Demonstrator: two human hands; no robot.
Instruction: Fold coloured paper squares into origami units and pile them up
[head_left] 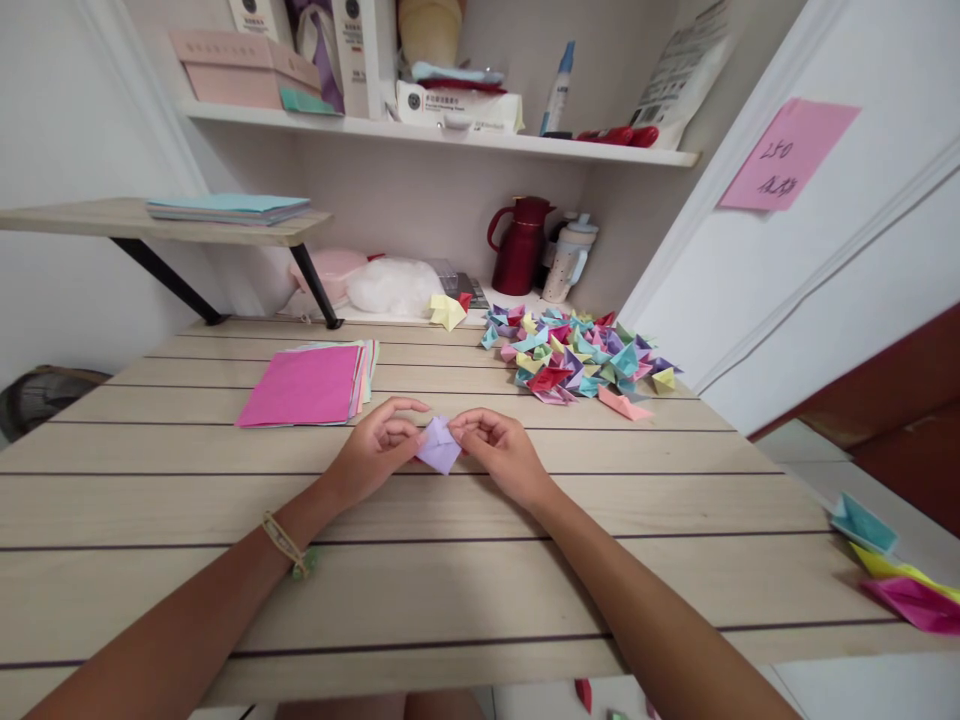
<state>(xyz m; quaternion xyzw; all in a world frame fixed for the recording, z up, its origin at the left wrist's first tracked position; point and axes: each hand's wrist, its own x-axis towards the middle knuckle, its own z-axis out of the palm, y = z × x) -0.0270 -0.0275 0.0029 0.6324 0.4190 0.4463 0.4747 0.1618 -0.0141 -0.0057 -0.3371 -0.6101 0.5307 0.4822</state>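
A small folded square of lilac origami paper [439,447] is held between my two hands above the middle of the table, one corner pointing toward me. My left hand [381,445] pinches its left side with thumb and fingers. On the opposite edge, my right hand [496,446] grips the paper near its upper right corner, thumb and index finger closed. Beyond my right hand lies a heap of small folded paper boats [570,350] in many colours. To the left is a stack of square paper [304,385], magenta on top.
A raised shelf [82,215] on black brackets stands at the left, bearing blue paper [225,205]. At the back are a dark red jug [523,245] and a pale tumbler [568,260]. Larger paper boats [911,590] sit at the right edge. A yellow folded piece [447,312] lies behind.
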